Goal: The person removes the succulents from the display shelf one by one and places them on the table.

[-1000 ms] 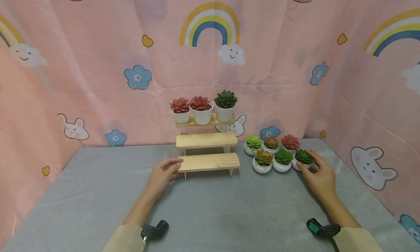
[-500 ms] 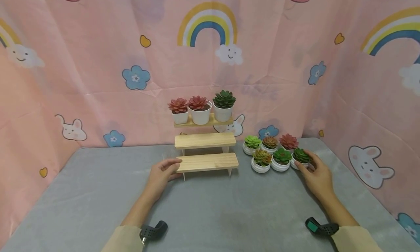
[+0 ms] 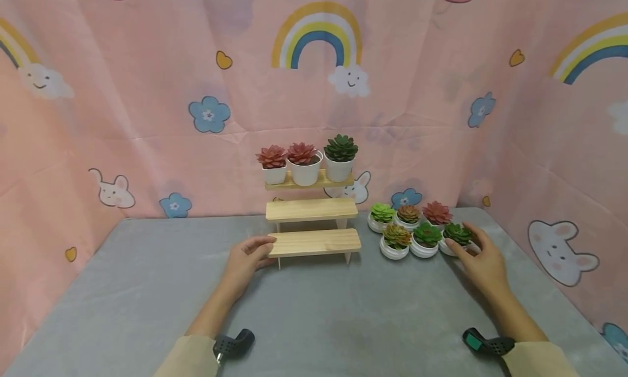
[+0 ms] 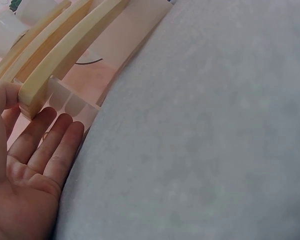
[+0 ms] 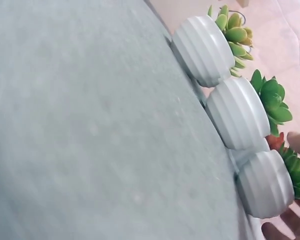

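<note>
A three-step plant stand with pale wooden shelves [image 3: 314, 242] and clear supports stands at the table's back. My left hand [image 3: 247, 259] pinches the left end of its lowest shelf, thumb on top; in the left wrist view other fingers [image 4: 62, 145] stretch beneath. On the right, my right hand [image 3: 483, 260] holds a small dark green potted succulent [image 3: 457, 234] between thumb and fingers, its white ribbed pot [image 5: 266, 184] standing on the table. Beside it sit a green succulent [image 3: 427, 234] and a yellow-orange one [image 3: 396, 236]. The right fingertips are partly hidden.
Behind that front row are light green [image 3: 381, 213], brown [image 3: 408, 213] and red [image 3: 438, 212] potted succulents. The stand's top shelf [image 3: 321, 182] bears two red succulents [image 3: 304, 172] and a dark green one [image 3: 340, 169]. Grey cloth covers the table [image 3: 343, 311]; a pink printed curtain [image 3: 407, 93] surrounds it.
</note>
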`<control>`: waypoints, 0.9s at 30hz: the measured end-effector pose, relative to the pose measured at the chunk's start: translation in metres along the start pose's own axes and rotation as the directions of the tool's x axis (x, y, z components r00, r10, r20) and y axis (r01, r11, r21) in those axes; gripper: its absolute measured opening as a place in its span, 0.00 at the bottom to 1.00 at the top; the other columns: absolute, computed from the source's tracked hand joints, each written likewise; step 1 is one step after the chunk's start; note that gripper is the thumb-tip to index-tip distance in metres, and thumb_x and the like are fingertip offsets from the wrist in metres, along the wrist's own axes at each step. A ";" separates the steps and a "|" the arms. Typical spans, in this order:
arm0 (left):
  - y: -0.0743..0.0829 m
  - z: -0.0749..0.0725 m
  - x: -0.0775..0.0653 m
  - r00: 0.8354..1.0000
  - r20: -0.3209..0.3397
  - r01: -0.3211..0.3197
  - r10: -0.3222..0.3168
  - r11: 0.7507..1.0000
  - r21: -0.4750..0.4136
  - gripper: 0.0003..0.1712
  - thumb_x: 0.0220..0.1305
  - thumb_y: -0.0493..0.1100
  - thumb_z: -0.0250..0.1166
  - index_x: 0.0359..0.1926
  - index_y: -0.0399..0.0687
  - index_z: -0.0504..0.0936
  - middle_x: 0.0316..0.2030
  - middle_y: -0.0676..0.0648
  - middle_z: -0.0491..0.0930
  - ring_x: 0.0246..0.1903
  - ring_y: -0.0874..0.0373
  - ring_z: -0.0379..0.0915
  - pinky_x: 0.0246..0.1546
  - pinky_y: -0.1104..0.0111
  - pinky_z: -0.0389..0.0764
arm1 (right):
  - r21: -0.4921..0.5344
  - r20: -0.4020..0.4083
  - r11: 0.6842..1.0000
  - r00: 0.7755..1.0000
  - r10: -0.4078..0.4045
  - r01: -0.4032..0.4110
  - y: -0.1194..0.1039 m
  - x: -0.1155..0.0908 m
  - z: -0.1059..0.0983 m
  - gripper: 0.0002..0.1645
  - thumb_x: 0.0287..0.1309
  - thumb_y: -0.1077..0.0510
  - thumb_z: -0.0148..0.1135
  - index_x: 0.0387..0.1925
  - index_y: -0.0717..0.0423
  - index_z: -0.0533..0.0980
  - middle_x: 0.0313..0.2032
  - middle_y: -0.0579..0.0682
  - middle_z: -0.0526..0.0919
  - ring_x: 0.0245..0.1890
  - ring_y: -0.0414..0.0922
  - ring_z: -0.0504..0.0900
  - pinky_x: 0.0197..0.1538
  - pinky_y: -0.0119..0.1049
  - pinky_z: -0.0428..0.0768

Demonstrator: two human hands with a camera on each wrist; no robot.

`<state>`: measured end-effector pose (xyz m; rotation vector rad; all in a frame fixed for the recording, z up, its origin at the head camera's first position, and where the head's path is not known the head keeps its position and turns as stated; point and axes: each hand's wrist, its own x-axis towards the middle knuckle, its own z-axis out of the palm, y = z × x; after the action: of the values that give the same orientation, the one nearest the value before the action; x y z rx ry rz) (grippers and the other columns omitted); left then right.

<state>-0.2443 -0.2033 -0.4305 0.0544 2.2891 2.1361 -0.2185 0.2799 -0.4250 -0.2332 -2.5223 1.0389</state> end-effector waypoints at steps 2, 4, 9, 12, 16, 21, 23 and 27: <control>0.000 0.001 0.001 1.000 0.002 -0.002 0.002 1.000 -0.005 0.15 0.70 0.39 0.62 0.53 0.38 0.83 0.58 0.39 0.81 0.49 0.53 0.84 0.49 0.61 0.90 | -0.006 0.014 1.000 1.000 -0.008 0.008 -0.004 0.001 -0.007 0.44 0.68 0.41 0.61 0.76 0.56 0.59 0.73 0.66 0.65 0.69 0.68 0.68 0.62 0.66 0.75; 0.000 0.002 0.002 1.000 0.004 -0.005 0.005 1.000 -0.010 0.15 0.70 0.39 0.63 0.53 0.38 0.83 0.58 0.39 0.81 0.49 0.53 0.84 0.48 0.62 0.90 | -0.010 0.021 1.000 0.999 -0.027 0.027 -0.008 0.001 -0.014 0.44 0.68 0.40 0.60 0.76 0.56 0.59 0.73 0.66 0.65 0.69 0.68 0.67 0.61 0.67 0.75; -0.002 0.005 0.003 1.000 0.012 -0.017 0.017 1.000 -0.019 0.14 0.70 0.38 0.62 0.53 0.37 0.83 0.57 0.39 0.81 0.48 0.53 0.84 0.48 0.62 0.90 | -0.008 0.004 0.993 0.993 -0.115 0.115 -0.024 0.001 -0.028 0.41 0.68 0.44 0.62 0.75 0.57 0.62 0.72 0.66 0.66 0.68 0.70 0.66 0.60 0.70 0.73; -0.004 0.005 0.003 1.000 0.014 -0.015 0.016 1.000 -0.022 0.14 0.70 0.38 0.62 0.53 0.37 0.83 0.57 0.39 0.81 0.48 0.54 0.84 0.48 0.62 0.90 | 0.020 -0.011 0.986 0.987 -0.163 0.163 -0.041 0.001 -0.033 0.39 0.67 0.46 0.64 0.73 0.56 0.65 0.72 0.65 0.68 0.68 0.70 0.67 0.62 0.70 0.71; -0.006 0.005 0.003 1.000 0.008 -0.012 0.012 1.000 -0.025 0.14 0.70 0.38 0.62 0.52 0.37 0.84 0.56 0.38 0.81 0.47 0.54 0.84 0.47 0.62 0.90 | 0.058 -0.010 0.976 0.977 -0.211 0.211 -0.070 0.002 -0.036 0.38 0.66 0.46 0.65 0.73 0.52 0.66 0.71 0.63 0.69 0.68 0.67 0.68 0.65 0.70 0.69; -0.005 0.003 0.002 1.000 -0.007 -0.007 0.007 1.000 -0.022 0.14 0.69 0.38 0.62 0.51 0.37 0.84 0.56 0.38 0.82 0.46 0.53 0.85 0.47 0.62 0.90 | 0.086 0.028 0.963 0.966 -0.257 0.254 -0.106 0.009 -0.036 0.38 0.65 0.46 0.66 0.73 0.45 0.67 0.72 0.58 0.69 0.66 0.67 0.72 0.62 0.68 0.74; -0.005 0.002 0.002 1.000 -0.008 -0.006 0.005 1.000 -0.018 0.14 0.69 0.38 0.62 0.52 0.37 0.84 0.56 0.38 0.82 0.47 0.53 0.85 0.47 0.62 0.90 | 0.120 0.046 0.951 0.955 -0.292 0.284 -0.120 0.014 -0.034 0.38 0.65 0.48 0.67 0.73 0.45 0.67 0.73 0.58 0.69 0.66 0.69 0.72 0.61 0.69 0.74; -0.004 0.001 0.002 1.000 -0.006 -0.007 0.007 1.000 -0.015 0.14 0.69 0.39 0.62 0.52 0.38 0.84 0.56 0.38 0.82 0.49 0.53 0.84 0.49 0.62 0.90 | 0.196 0.073 0.916 0.927 -0.369 0.349 -0.149 0.026 -0.026 0.37 0.64 0.51 0.68 0.73 0.48 0.67 0.73 0.57 0.68 0.68 0.69 0.71 0.63 0.69 0.74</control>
<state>-0.2460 -0.2022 -0.4348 0.0562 2.2793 2.1596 -0.2314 0.1992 -0.2953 0.3380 -2.4155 1.1388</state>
